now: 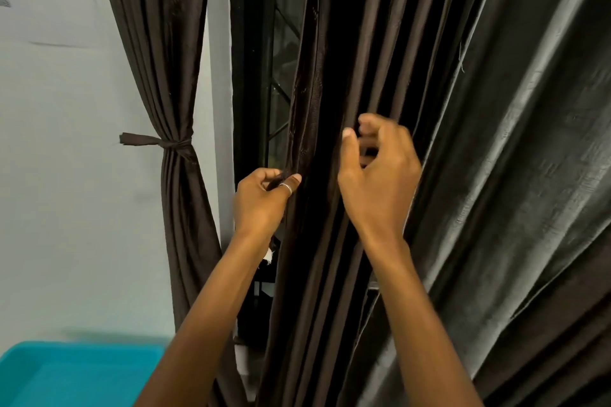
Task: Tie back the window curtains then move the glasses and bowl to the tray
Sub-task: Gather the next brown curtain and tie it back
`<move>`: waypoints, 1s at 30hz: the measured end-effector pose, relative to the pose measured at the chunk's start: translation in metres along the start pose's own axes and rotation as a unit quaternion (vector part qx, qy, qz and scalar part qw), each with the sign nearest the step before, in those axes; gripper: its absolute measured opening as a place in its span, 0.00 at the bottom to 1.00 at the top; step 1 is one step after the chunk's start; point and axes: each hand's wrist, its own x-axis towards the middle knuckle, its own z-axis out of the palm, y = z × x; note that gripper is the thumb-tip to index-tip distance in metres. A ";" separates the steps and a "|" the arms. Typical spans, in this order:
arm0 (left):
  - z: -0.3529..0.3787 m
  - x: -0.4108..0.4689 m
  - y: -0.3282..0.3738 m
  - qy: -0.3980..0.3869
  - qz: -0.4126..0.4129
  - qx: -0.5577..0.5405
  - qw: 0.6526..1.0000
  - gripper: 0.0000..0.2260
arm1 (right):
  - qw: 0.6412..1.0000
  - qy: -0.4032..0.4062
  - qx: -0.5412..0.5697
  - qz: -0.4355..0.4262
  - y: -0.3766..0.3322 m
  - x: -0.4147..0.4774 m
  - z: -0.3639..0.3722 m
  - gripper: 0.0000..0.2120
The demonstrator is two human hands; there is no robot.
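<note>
From my station this looks to me like a room in a home; which room I cannot tell. A window point(281, 43) with dark bars has long brown curtains. The left curtain point(172, 76) is gathered by a fabric tie point(155, 141) against a plain pale wall point(66, 175), and the right curtain point(380, 59) hangs in long folds. A turquoise tray point(66, 373) stands low at the left.

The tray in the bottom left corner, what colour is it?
The tray is plain turquoise blue, seen in the head view.
</note>
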 end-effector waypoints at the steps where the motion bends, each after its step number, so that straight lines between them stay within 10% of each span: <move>1: 0.000 0.000 0.000 0.005 0.013 0.020 1.000 0.09 | 1.000 0.011 0.002 -0.010 -0.004 0.010 -0.001 0.14; 9: -0.002 -0.008 0.002 0.038 0.086 0.108 0.990 0.09 | 0.996 0.000 -0.085 -0.022 -0.012 0.058 0.022 0.27; 15: -0.003 -0.011 0.004 0.075 0.119 0.163 0.977 0.13 | 0.984 -0.083 -0.145 0.053 0.037 0.004 0.041 0.10; 30: -0.006 -0.018 -0.001 0.057 0.181 0.171 0.967 0.13 | 0.983 -0.149 -0.005 0.103 0.063 -0.093 0.049 0.11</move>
